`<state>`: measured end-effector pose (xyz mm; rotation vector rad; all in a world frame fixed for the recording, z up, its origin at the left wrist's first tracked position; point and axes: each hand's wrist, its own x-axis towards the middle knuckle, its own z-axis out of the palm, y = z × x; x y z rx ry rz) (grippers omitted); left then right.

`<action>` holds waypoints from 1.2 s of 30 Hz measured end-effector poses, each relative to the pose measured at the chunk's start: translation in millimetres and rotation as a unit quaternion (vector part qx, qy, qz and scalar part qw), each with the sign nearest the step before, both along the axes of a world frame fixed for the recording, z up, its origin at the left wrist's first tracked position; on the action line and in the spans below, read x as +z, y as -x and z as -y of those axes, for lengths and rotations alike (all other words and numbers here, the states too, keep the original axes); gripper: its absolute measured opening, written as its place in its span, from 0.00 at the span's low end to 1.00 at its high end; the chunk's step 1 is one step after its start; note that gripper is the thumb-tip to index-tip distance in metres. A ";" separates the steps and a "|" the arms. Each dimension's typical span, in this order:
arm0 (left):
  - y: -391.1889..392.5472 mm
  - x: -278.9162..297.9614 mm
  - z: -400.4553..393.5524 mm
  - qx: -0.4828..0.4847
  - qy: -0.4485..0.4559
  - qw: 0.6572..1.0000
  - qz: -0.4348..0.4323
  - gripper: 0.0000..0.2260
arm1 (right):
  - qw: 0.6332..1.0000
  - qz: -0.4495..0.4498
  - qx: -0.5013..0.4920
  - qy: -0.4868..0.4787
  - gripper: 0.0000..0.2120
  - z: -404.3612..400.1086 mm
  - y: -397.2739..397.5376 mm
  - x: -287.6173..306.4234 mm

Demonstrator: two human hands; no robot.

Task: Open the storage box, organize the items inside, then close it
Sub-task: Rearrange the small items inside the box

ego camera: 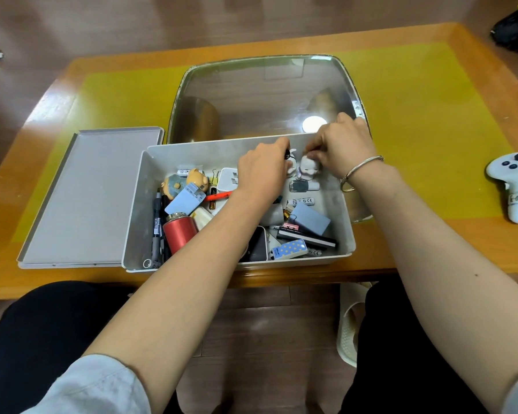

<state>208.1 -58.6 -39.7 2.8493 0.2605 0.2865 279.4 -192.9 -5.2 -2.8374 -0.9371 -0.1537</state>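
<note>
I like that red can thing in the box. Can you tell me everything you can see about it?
The red can is a small cylinder with a shiny red side and a silvery, sparkly top. It lies tilted in the near left part of the open storage box, top pointing away. Dark pens lie at its left, a pale blue card rests by its top. Neither hand touches it.

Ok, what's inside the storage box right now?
The storage box holds loose clutter: a red can, pens, a bear figure, blue cards and batteries. Both hands, left hand and right hand, handle small white figurines. The forearms hide the middle.
</note>
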 end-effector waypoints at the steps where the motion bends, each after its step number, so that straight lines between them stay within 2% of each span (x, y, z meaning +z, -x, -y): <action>1: -0.2 -0.2 0.1 0.000 0.002 1.000 0.001 0.09 | 1.000 0.004 0.002 0.001 0.07 -1.1 1.2 -1.0; 6: 0.0 -0.4 -2.0 0.000 0.016 1.000 0.003 0.09 | 1.000 0.014 -0.015 0.005 0.09 -2.1 2.2 -0.8; 12: -0.1 -2.0 -2.6 -0.008 0.011 1.000 -0.005 0.11 | 0.997 0.006 -0.037 0.061 0.12 -2.5 6.2 -3.9; 20: -0.2 -1.4 -3.2 -0.010 0.023 1.000 0.000 0.11 | 0.996 0.031 -0.061 0.050 0.08 -8.0 11.2 -3.5; 27: -0.2 0.2 -1.1 -0.012 0.023 1.000 0.002 0.09 | 0.997 0.030 -0.066 0.002 0.12 -3.8 15.1 0.3; 36: 2.3 3.6 2.0 -0.012 0.035 0.999 0.007 0.10 | 0.998 0.031 -0.048 0.010 0.11 -6.3 14.4 -2.7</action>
